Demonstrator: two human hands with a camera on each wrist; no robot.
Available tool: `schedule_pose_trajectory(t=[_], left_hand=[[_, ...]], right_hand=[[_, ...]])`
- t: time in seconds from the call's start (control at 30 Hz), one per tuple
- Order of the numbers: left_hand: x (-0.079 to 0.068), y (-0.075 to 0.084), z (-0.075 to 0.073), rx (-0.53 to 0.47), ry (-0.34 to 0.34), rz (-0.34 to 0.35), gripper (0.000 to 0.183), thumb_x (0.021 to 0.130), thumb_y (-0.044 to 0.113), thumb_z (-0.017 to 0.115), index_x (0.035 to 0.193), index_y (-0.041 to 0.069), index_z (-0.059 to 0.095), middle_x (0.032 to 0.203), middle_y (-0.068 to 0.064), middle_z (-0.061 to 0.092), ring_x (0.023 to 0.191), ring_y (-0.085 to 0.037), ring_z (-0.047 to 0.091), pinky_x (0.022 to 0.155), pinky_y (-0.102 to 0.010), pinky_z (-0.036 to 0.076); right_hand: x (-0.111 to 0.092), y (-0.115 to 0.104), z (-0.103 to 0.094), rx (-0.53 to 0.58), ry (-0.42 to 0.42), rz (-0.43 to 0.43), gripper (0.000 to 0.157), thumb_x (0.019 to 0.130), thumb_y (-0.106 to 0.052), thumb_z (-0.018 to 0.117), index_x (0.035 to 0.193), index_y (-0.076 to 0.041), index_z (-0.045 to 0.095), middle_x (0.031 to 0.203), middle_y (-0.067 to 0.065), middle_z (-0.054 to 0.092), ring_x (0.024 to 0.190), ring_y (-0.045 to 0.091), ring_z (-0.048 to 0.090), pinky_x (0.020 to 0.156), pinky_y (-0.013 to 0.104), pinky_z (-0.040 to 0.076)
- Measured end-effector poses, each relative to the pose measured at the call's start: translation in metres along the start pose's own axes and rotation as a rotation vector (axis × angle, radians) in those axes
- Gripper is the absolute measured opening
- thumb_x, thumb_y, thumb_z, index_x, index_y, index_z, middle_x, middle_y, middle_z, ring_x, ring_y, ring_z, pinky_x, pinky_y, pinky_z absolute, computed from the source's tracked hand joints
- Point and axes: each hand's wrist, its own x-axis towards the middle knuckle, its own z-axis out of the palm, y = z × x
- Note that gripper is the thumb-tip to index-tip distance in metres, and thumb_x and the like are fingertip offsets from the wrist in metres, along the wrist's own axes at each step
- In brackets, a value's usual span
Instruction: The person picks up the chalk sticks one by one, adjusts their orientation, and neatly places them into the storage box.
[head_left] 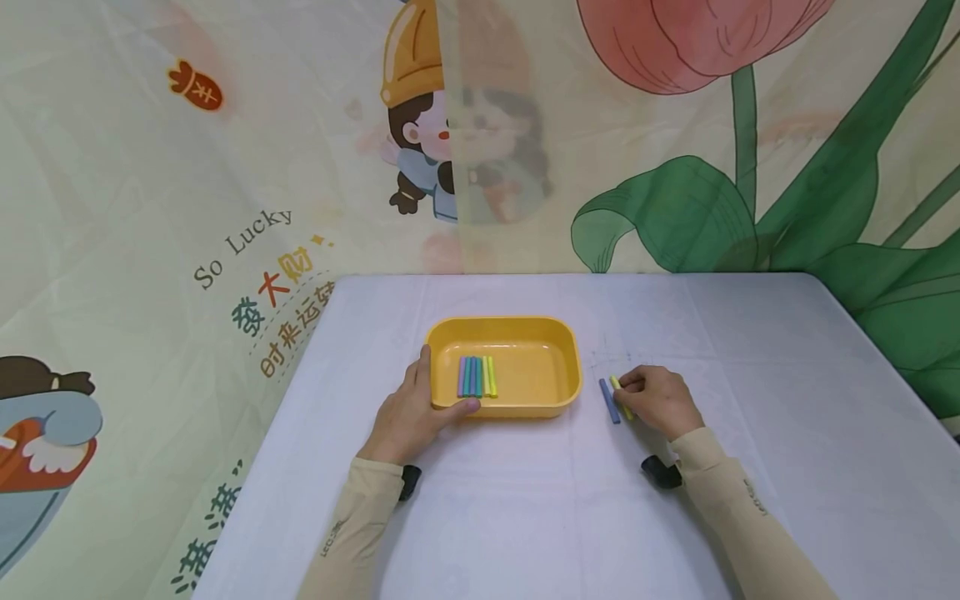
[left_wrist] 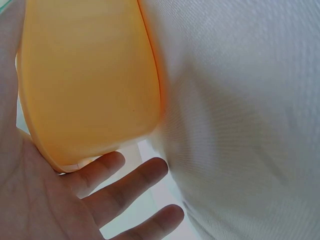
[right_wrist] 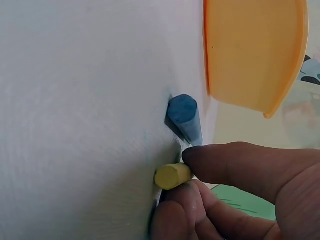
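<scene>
A yellow tray [head_left: 536, 410] stands on the table with several chalk sticks [head_left: 478, 377] side by side in its left half: purple, blue, green and yellow. My left hand [head_left: 408, 421] rests against the tray's near left corner, thumb along the front rim. In the left wrist view its other visible fingers [left_wrist: 127, 187] stretch out fairly straight beside the tray wall. To the right of the tray, my right hand [head_left: 660, 400] pinches a yellow chalk stick [right_wrist: 172, 176] between thumb and fingers, low at the table surface. A blue chalk stick [head_left: 609, 402] lies just left of it.
A white cloth covers the table [head_left: 510, 517]. Behind it hangs a printed backdrop [head_left: 510, 242] with cartoon figures and a large flower. Faint chalk marks [head_left: 618, 358] show on the cloth beyond the loose sticks. Dark wrist devices [head_left: 662, 472] sit at both cuffs.
</scene>
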Motion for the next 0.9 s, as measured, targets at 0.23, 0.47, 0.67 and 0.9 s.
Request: schedule_pose_trajectory(t=[0.23, 0.47, 0.67, 0.9], left_hand=[[0.0000, -0.0001, 0.0002, -0.004, -0.002, 0.002, 0.134, 0.073, 0.091, 0.055, 0.163, 0.009, 0.000, 0.163, -0.015, 0.026, 0.129, -0.041, 0.052, 0.104, -0.051, 0.045], [0.0012, -0.0001, 0.0005, 0.003, 0.001, 0.001, 0.134, 0.074, 0.091, 0.054, 0.163, 0.007, 0.000, 0.164, -0.016, 0.026, 0.132, -0.041, 0.050, 0.104, -0.051, 0.045], [0.0005, -0.0002, 0.0004, -0.001, 0.012, 0.012, 0.134, 0.074, 0.090, 0.056, 0.163, 0.005, 0.002, 0.163, -0.017, 0.027, 0.131, -0.041, 0.051, 0.104, -0.051, 0.045], [-0.0009, 0.0005, -0.0006, -0.015, 0.020, 0.018, 0.134, 0.074, 0.089, 0.058, 0.163, 0.005, 0.003, 0.163, -0.017, 0.028, 0.132, -0.040, 0.051, 0.104, -0.051, 0.045]], right_hand=[[-0.0004, 0.0002, -0.0006, 0.016, -0.005, 0.025, 0.034, 0.090, -0.020, 0.074, 0.114, 0.003, 0.070, 0.098, 0.014, 0.070, 0.083, 0.024, 0.060, 0.068, 0.033, 0.053], [0.0040, 0.0055, 0.0008, 0.040, -0.013, 0.055, 0.038, 0.088, -0.024, 0.073, 0.117, 0.000, 0.070, 0.104, 0.014, 0.071, 0.087, 0.025, 0.061, 0.073, 0.034, 0.053], [0.0060, 0.0052, 0.0017, 0.097, -0.019, 0.071, 0.040, 0.090, -0.027, 0.072, 0.120, -0.001, 0.070, 0.107, 0.014, 0.071, 0.086, 0.023, 0.061, 0.071, 0.030, 0.052], [0.0035, 0.0006, 0.0022, 0.206, -0.043, 0.086, 0.043, 0.092, -0.030, 0.072, 0.123, 0.000, 0.067, 0.102, 0.012, 0.072, 0.081, 0.021, 0.064, 0.074, 0.030, 0.053]])
